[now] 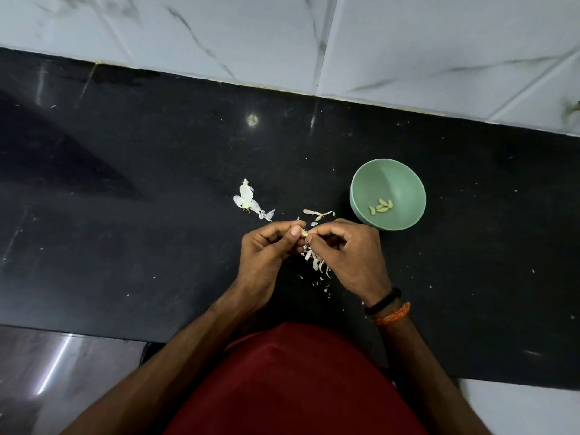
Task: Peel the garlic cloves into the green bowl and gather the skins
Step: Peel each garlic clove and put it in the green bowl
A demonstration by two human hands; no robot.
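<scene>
My left hand (pixel 269 246) pinches a small pale garlic clove (pixel 303 232) between thumb and fingers. My right hand (pixel 348 249) meets it from the right, its fingertips pinching the skin at the clove's tip. The green bowl (pixel 405 180) stands on the black counter just right of and beyond my right hand, with several peeled cloves (pixel 381 207) in its bottom. A heap of white skins (pixel 317 263) lies under my hands. A larger husk piece (pixel 248 199) lies to the left, and a curled strip of skin (pixel 317 213) lies just beyond my fingers.
The black stone counter (pixel 125 183) runs across the view, speckled with tiny skin flakes. A white marble-tiled wall (pixel 408 42) rises behind it. The counter's front edge passes near my body, with pale floor (pixel 47 372) at lower left.
</scene>
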